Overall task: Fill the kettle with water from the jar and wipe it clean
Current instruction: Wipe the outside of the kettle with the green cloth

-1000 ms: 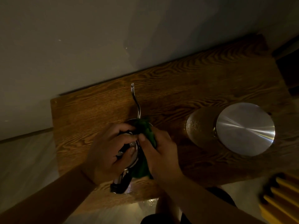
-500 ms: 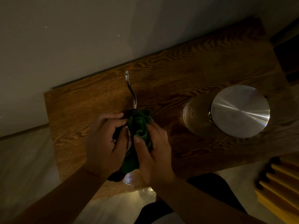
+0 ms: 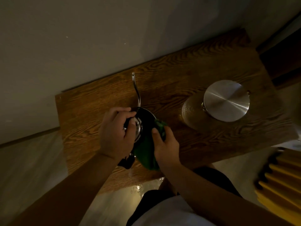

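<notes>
The kettle (image 3: 143, 121) stands on the wooden table (image 3: 187, 75), near the table's front edge and toward its left end. Its long axis runs from the dark handle (image 3: 127, 162), which hangs at the front edge close to the person, to the thin spout (image 3: 136, 88), which points away toward the wall (image 3: 97, 38). The spout is a slim, shiny metal tube with a soft S-curve, and the round body looks dark and glossy (the light is weak, so the exact colour is hard to tell).

The left hand (image 3: 115, 134) lies over the left part of the kettle top, with the fingers curled around a small bright part there; it seems to be the lid, but I cannot tell for sure. The right hand (image 3: 164, 142) grips a green cloth (image 3: 146, 154) with bent fingers and thumb and presses it against the right side of the kettle. The cloth is soft and crumpled and hangs down to the front edge of the table.

To the right of the kettle, well apart, stands the jar (image 3: 190, 111), with dimpled clear walls and a flat round lid (image 3: 226, 100) of brushed metal. The table has strong wavy grain. In front of the kettle, the table edge looks wet and shining.
</notes>
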